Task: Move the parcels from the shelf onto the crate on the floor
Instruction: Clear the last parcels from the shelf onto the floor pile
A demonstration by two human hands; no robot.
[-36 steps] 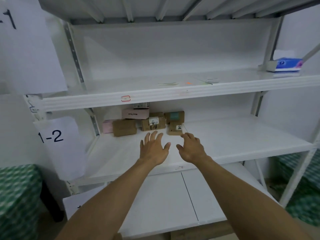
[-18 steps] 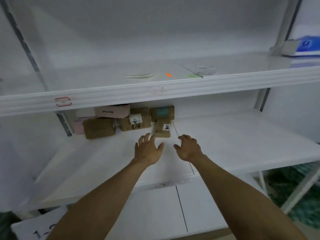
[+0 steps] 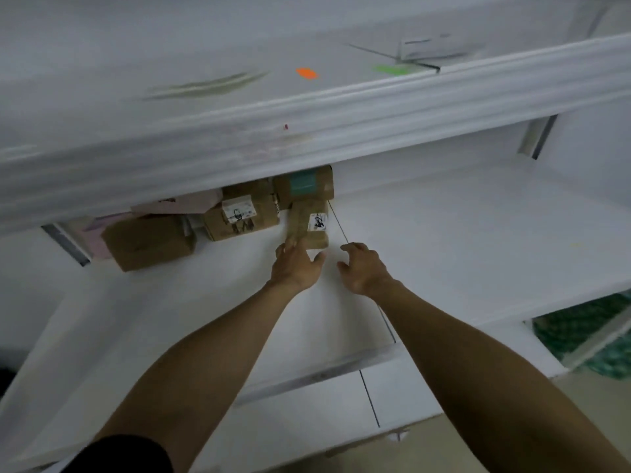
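Several cardboard parcels sit at the back of the white shelf [image 3: 444, 240]. The nearest is a small brown parcel [image 3: 311, 224] with a white label. My left hand [image 3: 296, 268] reaches it, fingertips touching its near left edge, fingers spread. My right hand [image 3: 362, 268] hovers just right of it, fingers curled and apart, holding nothing. Behind stand a parcel with a teal label [image 3: 305, 186], a labelled brown parcel [image 3: 239, 216], a plain brown parcel [image 3: 148, 240] at the left, and pink parcels [image 3: 181, 204] partly hidden by the upper shelf. No crate is in view.
The upper shelf's front lip [image 3: 307, 138] overhangs the parcels closely and hides their tops. A lower shelf board [image 3: 307, 414] lies below. Green patterned material [image 3: 587, 336] shows at the lower right. An upright post [image 3: 537, 138] stands at the back right.
The view has closed in on the shelf. Both hands have moved forward toward the parcels, and my left fingertips now touch the small labelled parcel.
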